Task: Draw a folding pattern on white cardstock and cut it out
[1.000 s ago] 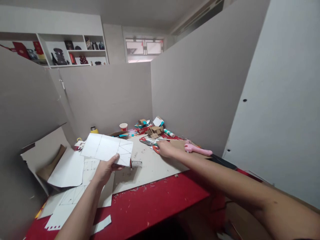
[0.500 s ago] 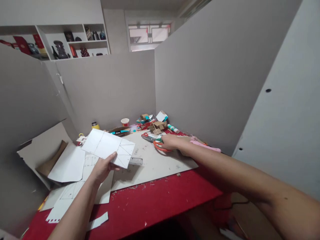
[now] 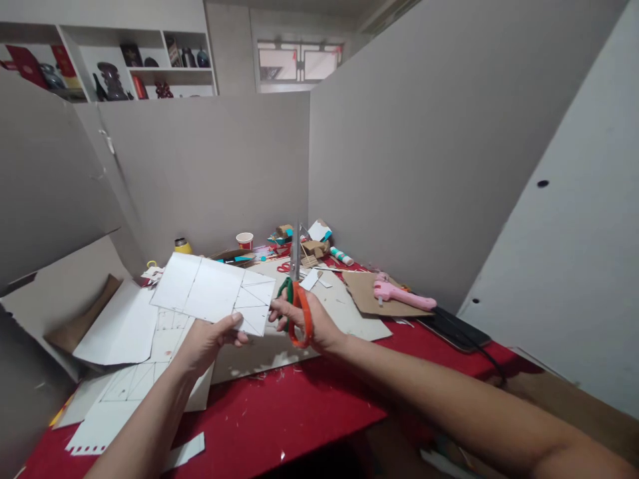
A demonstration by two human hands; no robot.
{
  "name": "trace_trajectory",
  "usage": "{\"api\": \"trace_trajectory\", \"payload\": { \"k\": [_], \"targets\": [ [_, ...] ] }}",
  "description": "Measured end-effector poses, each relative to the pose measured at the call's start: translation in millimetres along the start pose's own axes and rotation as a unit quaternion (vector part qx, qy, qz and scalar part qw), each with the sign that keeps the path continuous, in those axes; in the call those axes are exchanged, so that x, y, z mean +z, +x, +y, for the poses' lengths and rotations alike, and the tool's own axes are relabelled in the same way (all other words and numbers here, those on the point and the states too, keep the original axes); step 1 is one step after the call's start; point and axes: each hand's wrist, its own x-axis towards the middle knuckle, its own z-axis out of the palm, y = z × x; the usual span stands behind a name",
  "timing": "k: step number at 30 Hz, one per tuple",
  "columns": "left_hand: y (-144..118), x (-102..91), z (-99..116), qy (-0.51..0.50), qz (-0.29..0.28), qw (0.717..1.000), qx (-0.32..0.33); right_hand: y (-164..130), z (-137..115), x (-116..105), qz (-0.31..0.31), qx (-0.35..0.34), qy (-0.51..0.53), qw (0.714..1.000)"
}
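The left hand [image 3: 207, 340] pinches the near edge of a white card sheet [image 3: 212, 293] marked with pencil lines, holding it lifted above the table [image 3: 299, 412]. At 3 o'clock of that sheet, the right hand [image 3: 309, 322] is closed through the handles of orange-and-green scissors [image 3: 298, 299], whose blades point straight up. A pink glue gun [image 3: 402, 297] lies at 2 o'clock of the scissors on a brown cardboard piece [image 3: 362, 296]; a paper cup [image 3: 244, 239] stands at 11 o'clock.
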Motion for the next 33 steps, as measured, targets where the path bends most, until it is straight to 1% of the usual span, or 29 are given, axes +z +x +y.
{"api": "trace_trajectory", "payload": {
  "k": [2, 4, 10, 13, 15, 19, 24, 28, 31, 32, 33],
  "targets": [
    [-3, 4.5, 0, 0.0, -0.007, 1.0, 0.003, -3, 0, 13, 0.017, -0.024, 0.042, 0.999],
    [-6, 8.6, 1, -0.004, -0.009, 1.0, 0.007, -3, -1, 20, 0.039, -0.052, 0.064, 0.996],
    [-10, 22.5, -2, -0.024, -0.006, 0.999, 0.036, 5, -7, 27, 0.127, -0.136, 0.079, 0.979],
    [-12, 27.5, -2, -0.029, 0.008, 0.998, 0.049, 5, -7, 30, 0.14, -0.152, 0.081, 0.975],
    [-14, 28.3, -1, -0.031, 0.026, 0.998, 0.057, 4, -6, 32, 0.131, -0.151, 0.086, 0.976],
    [-14, 25.2, 0, -0.033, 0.066, 0.995, 0.073, 2, -1, 33, 0.091, -0.133, 0.106, 0.981],
    [-13, 21.0, 4, -0.024, 0.063, 0.995, 0.068, 2, 1, 30, 0.064, -0.103, 0.122, 0.985],
    [-16, 16.2, 16, -0.041, 0.091, 0.991, 0.087, -3, 4, 16, 0.022, -0.069, 0.105, 0.992],
    [-20, 9.2, 27, -0.064, 0.114, 0.986, 0.106, -12, 15, 2, -0.021, -0.034, 0.088, 0.995],
    [-22, 6.6, 30, -0.07, 0.118, 0.984, 0.112, -16, 20, -2, -0.041, -0.016, 0.083, 0.996],
    [-24, 4.2, 33, -0.076, 0.121, 0.983, 0.116, -18, 24, -6, -0.078, 0.026, 0.078, 0.994]
  ]
}}
